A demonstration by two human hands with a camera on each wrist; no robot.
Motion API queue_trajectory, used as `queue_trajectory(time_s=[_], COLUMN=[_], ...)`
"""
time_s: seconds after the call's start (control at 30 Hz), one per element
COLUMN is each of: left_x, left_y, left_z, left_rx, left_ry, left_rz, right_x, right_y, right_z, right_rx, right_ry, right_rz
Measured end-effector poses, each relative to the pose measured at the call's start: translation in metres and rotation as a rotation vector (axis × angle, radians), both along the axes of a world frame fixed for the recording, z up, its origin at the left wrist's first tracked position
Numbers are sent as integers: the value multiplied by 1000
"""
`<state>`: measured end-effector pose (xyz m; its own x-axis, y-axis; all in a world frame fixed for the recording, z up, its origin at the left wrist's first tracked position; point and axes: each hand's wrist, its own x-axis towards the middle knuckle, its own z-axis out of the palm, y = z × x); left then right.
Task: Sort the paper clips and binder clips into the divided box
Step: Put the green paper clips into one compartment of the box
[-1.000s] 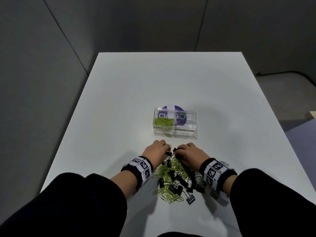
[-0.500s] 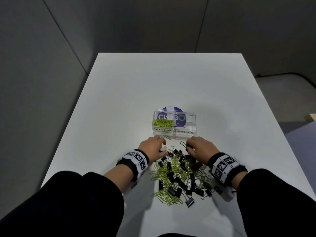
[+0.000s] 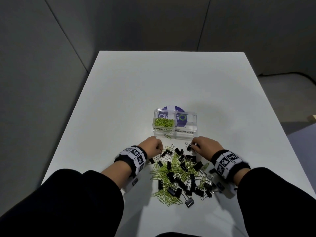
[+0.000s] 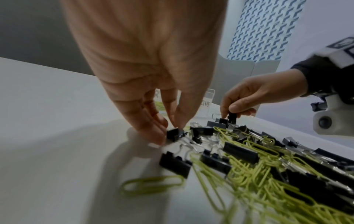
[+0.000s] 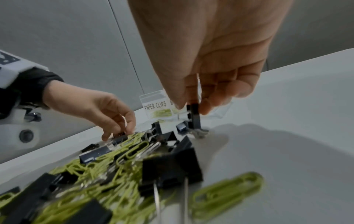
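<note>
Two hands are working at the far edge of one mixed heap (image 3: 179, 173) lying on the white table (image 3: 119, 103). Left hand (image 3: 151, 147) is pinching a small black binder clip (image 4: 173, 134) between thumb and fingertips at the heap's corner nearest it; right hand (image 3: 206, 147) is gripping another black binder clip (image 5: 194, 115) by its body, holding it upright with its wire handles touching the table. Just beyond both hands, one clear divided box (image 3: 194, 124) is sitting with two compartments, labelled PAPER CLIPS and BINDER CLIPS; a layer of green paper clips (image 3: 164, 122) is lying in the one ahead of the left hand, while nothing is showing in the other. One stray paper clip (image 3: 168, 136) is lying between the left hand and the box. Heap contents are too tangled to count: dozens of green clips, well over twenty black ones. Wrist views are blurring the nearest clips, and the hands are hiding much of the box there.
</note>
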<state>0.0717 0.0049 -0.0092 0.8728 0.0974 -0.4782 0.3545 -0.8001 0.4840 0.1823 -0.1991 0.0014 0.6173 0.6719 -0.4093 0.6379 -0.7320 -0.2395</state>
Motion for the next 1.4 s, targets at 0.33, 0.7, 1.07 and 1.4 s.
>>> queue_trajectory(time_s=[0.33,0.7,1.07,1.4], left_x=[-6,-17,8,2], left_y=[-5,-1,20,-12], left_z=[-7,-5,3,4], left_rx=[89,160,298,277], left_ry=[52,-47,-158,-207], left_rz=[-124,-233,60,-280], right_x=[-33,-38,-22,1], right_y=[26,26,17,14], right_z=[-12,-5,3,-5], right_rx=[55,39,94,23], right_ry=[-105,124,149,-49], right_rz=[284,105,95,-4])
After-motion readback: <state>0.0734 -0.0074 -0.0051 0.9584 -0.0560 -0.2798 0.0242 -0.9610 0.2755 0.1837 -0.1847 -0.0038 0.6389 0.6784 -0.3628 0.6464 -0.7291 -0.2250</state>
